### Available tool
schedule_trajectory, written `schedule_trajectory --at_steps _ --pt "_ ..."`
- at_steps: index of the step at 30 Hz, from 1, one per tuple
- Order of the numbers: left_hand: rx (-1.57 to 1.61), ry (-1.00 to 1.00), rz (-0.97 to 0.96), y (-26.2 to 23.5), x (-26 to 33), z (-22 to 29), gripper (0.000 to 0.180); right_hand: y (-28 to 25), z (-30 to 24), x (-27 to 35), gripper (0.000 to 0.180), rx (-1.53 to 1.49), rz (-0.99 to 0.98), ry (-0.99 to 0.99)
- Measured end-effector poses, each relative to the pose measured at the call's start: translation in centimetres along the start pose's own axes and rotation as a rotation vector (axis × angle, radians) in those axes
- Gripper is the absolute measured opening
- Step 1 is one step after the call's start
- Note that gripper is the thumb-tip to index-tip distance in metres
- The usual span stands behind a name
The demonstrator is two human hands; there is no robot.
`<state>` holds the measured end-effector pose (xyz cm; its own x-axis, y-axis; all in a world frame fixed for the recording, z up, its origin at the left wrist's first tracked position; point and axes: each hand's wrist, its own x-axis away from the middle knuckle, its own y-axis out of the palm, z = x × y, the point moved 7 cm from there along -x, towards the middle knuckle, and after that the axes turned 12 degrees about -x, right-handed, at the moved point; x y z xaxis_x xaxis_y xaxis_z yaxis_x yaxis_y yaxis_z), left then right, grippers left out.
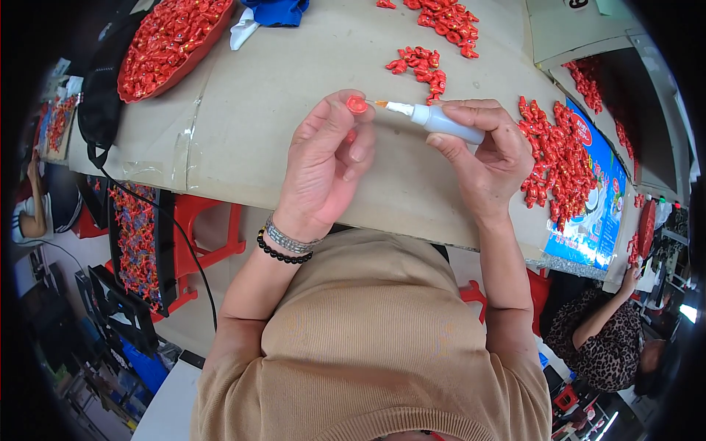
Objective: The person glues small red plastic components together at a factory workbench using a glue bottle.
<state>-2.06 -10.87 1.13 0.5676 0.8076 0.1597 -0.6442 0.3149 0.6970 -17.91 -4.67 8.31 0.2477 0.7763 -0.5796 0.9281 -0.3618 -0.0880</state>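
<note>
A table covered with tan cardboard sheets taped at a seam fills the upper part of the view, its near edge running in front of the person's beige top; beyond its left edge stands a red stool frame on a pale floor, with a dark rack of red-and-blue bits beside it. The left hand pinches one small red piece between thumb and forefinger tip, raised just above the table, the other fingers curled in; two bracelets, one silver and one of black beads, sit at that wrist. The right hand is wrapped around one small white squeeze bottle, whose orange nozzle tip just about meets the red piece. Loose red pieces lie in three heaps on the table: one small cluster beyond the hands, one at the far edge, and one large spread by the right hand, partly on a blue printed sheet. One red oval tray heaped with such pieces sits at far left. Another person in a spotted top sits at lower right.
</note>
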Motion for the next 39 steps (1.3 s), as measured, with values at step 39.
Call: schedule_trajectory --at_steps 39 --pt "0.153 0.043 -0.025 -0.02 -0.2 0.21 0.015 0.78 -0.06 0.27 0.025 -0.021 -0.031 0.003"
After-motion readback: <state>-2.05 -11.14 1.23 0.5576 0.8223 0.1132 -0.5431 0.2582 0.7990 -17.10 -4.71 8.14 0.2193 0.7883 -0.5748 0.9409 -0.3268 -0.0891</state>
